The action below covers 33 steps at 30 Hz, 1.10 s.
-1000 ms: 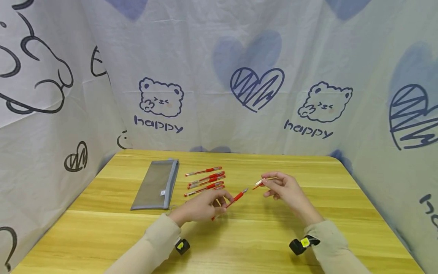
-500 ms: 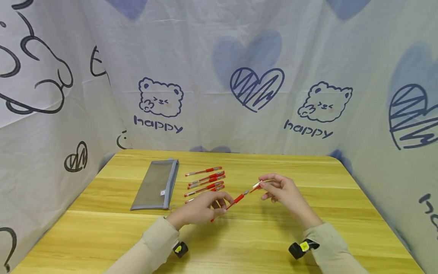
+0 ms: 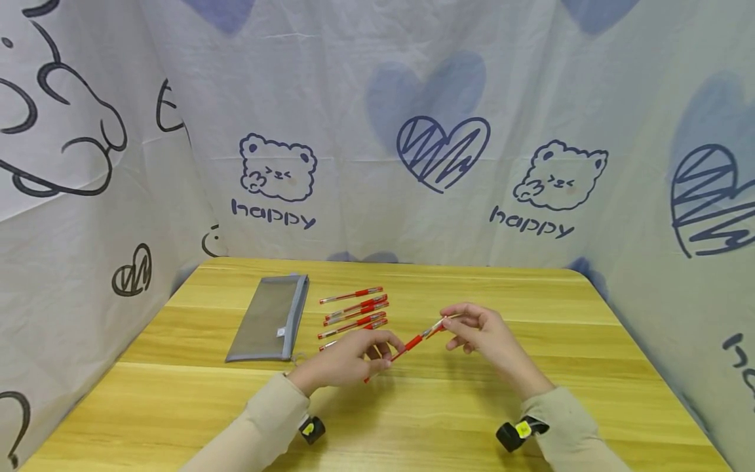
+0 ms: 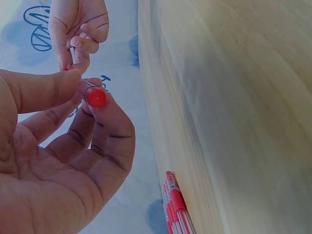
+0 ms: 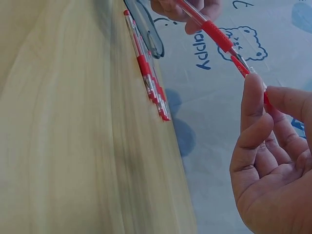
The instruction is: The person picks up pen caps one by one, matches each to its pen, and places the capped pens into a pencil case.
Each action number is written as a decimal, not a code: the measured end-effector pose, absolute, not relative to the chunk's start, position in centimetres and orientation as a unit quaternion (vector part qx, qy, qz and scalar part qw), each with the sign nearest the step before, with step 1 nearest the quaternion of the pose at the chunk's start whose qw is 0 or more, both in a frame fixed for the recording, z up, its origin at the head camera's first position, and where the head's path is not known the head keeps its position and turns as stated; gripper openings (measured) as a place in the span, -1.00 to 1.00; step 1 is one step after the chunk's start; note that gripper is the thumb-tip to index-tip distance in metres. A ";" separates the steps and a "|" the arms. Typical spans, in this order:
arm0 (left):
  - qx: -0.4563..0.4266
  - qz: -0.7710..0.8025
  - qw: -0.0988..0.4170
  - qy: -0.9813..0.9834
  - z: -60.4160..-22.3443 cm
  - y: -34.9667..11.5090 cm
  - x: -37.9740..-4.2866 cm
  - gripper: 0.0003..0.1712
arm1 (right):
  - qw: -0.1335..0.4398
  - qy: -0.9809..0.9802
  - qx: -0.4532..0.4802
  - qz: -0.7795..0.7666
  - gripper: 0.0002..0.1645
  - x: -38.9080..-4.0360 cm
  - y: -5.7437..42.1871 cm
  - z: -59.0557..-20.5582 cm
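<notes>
My left hand pinches a red gel pen between thumb and fingers, near its back end. The pen slants up to the right, with its metal tip toward my right hand. Thumb and fingertips of that right hand pinch a clear pen cap with a red clip. In the right wrist view the pen's tip is right at the cap's mouth, and the clip overlaps the tip. The left wrist view shows the pen's red end plug past my left thumb; the rest of the barrel is mostly hidden there.
Several capped red pens lie side by side on the wooden table, just behind my left hand. Left of them lies a flat grey mesh zipper pouch. A printed white curtain stands behind the table and at both sides.
My right hand has moved left and slightly down, bringing the cap from a short gap away up to the pen's tip. My left hand has stayed nearly still.
</notes>
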<state>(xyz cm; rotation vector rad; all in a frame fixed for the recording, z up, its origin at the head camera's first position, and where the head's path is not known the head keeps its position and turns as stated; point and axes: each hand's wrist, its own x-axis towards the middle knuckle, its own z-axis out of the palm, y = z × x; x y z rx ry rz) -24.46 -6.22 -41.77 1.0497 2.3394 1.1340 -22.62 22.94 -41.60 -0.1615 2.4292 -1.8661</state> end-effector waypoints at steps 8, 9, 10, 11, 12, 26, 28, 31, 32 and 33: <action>0.366 0.403 0.165 0.822 -41.9 -5.9 -24.6 -0.73 | 0.041 0.801 -0.072 -0.593 -0.59 -22.5 22.3 -42.0; 0.365 0.404 0.165 0.822 -41.9 -5.9 -24.6 -0.74 | 0.042 0.801 -0.075 -0.592 -0.59 -22.5 22.2 -42.0; 0.364 0.407 0.164 0.822 -41.9 -5.8 -24.6 -0.75 | 0.042 0.801 -0.077 -0.592 -0.58 -22.5 22.2 -42.1; 0.363 0.408 0.164 0.821 -41.9 -5.8 -24.6 -0.75 | 0.041 0.800 -0.076 -0.593 -0.58 -22.5 22.1 -42.1; 0.362 0.410 0.163 0.821 -41.9 -5.7 -24.5 -0.76 | 0.041 0.800 -0.075 -0.595 -0.58 -22.5 22.1 -42.1; 0.347 0.437 0.178 0.810 -42.0 -5.1 -24.7 -0.78 | 0.045 0.790 -0.072 -0.607 -0.56 -22.6 21.7 -41.8; 0.339 0.449 0.190 0.805 -42.0 -4.9 -24.6 -0.80 | 0.047 0.788 -0.074 -0.609 -0.56 -22.6 21.7 -41.8; 0.331 0.462 0.202 0.797 -42.0 -4.7 -24.4 -0.83 | 0.050 0.787 -0.075 -0.611 -0.57 -22.6 21.7 -41.8; 0.330 0.465 0.204 0.796 -42.0 -4.7 -24.2 -0.84 | 0.051 0.787 -0.076 -0.610 -0.57 -22.6 21.7 -41.8; 0.329 0.467 0.205 0.794 -42.0 -4.6 -24.2 -0.85 | 0.053 0.786 -0.077 -0.611 -0.58 -22.5 21.8 -41.8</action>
